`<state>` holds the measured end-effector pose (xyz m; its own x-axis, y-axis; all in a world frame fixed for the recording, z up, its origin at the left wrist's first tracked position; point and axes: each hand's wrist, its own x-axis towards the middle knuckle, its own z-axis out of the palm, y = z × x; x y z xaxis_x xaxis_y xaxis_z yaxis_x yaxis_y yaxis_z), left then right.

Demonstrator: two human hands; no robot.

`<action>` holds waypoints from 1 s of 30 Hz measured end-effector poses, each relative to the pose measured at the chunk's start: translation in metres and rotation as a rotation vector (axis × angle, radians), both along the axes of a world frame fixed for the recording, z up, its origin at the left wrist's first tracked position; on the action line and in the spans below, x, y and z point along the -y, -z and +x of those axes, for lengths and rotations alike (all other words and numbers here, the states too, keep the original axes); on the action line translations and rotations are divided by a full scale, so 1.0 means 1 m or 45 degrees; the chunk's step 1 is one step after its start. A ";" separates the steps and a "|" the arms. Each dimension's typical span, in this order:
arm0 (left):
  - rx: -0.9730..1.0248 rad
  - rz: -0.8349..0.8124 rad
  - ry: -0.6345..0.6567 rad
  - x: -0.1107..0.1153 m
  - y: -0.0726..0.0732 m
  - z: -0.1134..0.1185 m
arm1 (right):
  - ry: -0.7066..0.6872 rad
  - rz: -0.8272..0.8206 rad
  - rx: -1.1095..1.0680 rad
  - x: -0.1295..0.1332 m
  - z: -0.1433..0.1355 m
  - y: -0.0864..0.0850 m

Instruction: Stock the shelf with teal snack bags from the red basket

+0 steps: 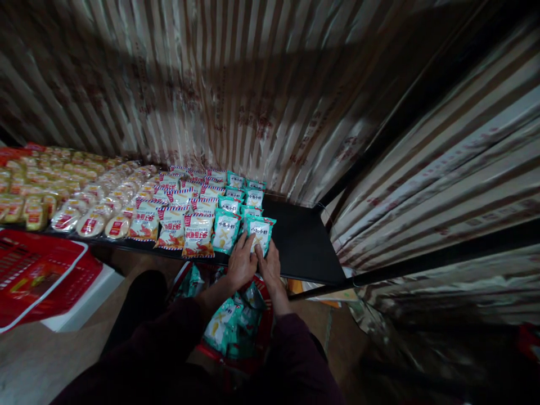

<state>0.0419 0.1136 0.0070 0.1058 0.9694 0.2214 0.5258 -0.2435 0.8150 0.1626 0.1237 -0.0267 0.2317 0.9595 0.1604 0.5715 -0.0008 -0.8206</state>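
Observation:
A teal-and-white snack bag (260, 229) stands upright at the front of the rightmost row on the black shelf (310, 239). My left hand (242, 261) grips its lower left part, with the fingers pointing up and toward the bag. From the lower right, my right hand (270, 266) holds the same bag, its thumb side close to my left hand. Just left stands another teal snack bag (226, 230). Below the shelf, between my forearms, a red bag (259, 351) holds several more teal snack bags (223, 323).
White-and-red snack bags (198, 233) fill the shelf's middle, with round wrapped cakes (90, 224) and yellow packs (36, 211) farther left. A red bag (42, 275) and a white box (88, 298) are at lower left. Striped sheeting (244, 101) hangs behind; a dark frame bar (422, 256) runs right.

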 end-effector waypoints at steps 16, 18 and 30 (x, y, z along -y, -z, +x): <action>-0.006 0.018 -0.080 -0.010 0.013 0.005 | 0.026 0.016 0.157 -0.012 -0.003 0.016; 0.015 0.026 -0.088 -0.010 0.014 0.005 | 0.032 0.025 0.166 -0.012 -0.003 0.016; 0.161 0.026 -0.094 -0.014 0.008 0.010 | 0.136 0.035 0.162 -0.014 -0.010 0.024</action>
